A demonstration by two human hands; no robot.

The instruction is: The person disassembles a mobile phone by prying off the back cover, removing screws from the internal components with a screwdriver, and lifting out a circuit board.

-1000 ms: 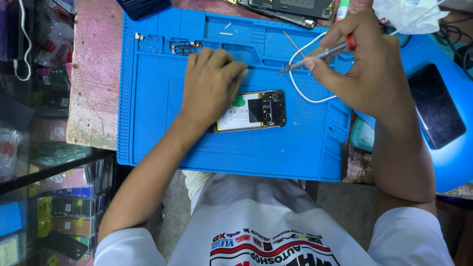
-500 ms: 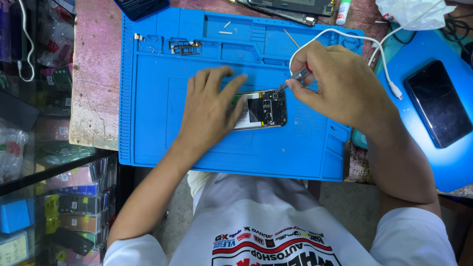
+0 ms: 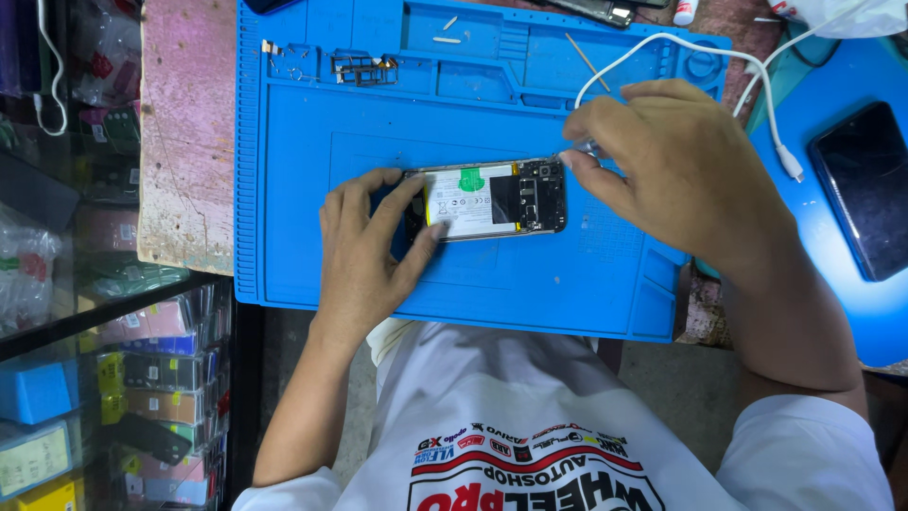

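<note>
An opened smartphone (image 3: 492,197) lies back-side up on a blue repair mat (image 3: 312,208), its white battery, a green tab and dark circuit boards exposed. My left hand (image 3: 364,251) grips the phone's left end, fingers on its edges. My right hand (image 3: 676,166) sits at the phone's right end, fingers pinched around a small metal tool tip (image 3: 586,149) that touches the phone's top right corner. Most of that tool is hidden in my hand.
The mat's top trays hold small metal brackets (image 3: 364,68) and screws. A white cable (image 3: 747,85) curves behind my right hand. A second dark phone (image 3: 865,189) lies on a blue surface at right. Shelves of boxed goods (image 3: 104,378) stand at left.
The view has drawn closer. My left hand slid off the phone's top to its left end, uncovering the battery. My right hand brought the tool down to the phone's right end.
</note>
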